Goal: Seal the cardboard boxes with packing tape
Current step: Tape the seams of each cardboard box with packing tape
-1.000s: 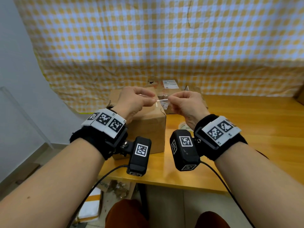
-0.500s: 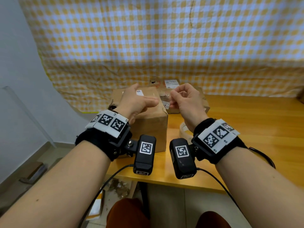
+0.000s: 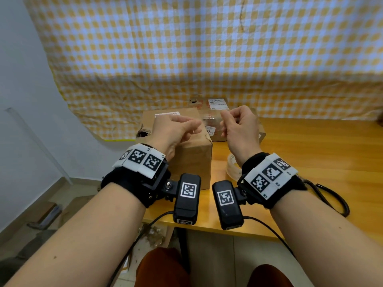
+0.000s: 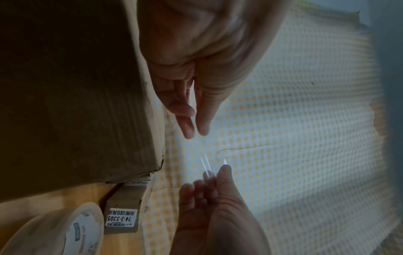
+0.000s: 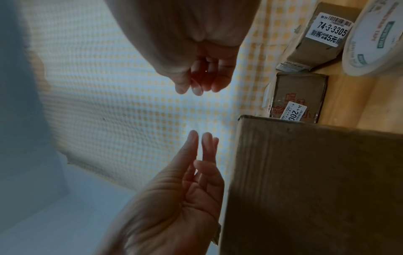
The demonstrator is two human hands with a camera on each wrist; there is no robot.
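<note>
Your large cardboard box [image 3: 192, 158] sits at the left end of the wooden table [image 3: 310, 162], smaller boxes [image 3: 215, 121] behind it and the tape roll [image 3: 233, 169] near your right wrist. A second ago both hands pinched the clear tape strip [image 4: 206, 165] taut. Now your left hand [image 3: 174, 131] has straightened its fingers and lets go, or nearly; I cannot tell whether they still touch it. Your right hand [image 3: 240, 129] alone pinches the strip above the box, so nothing is stuck down yet.
</note>
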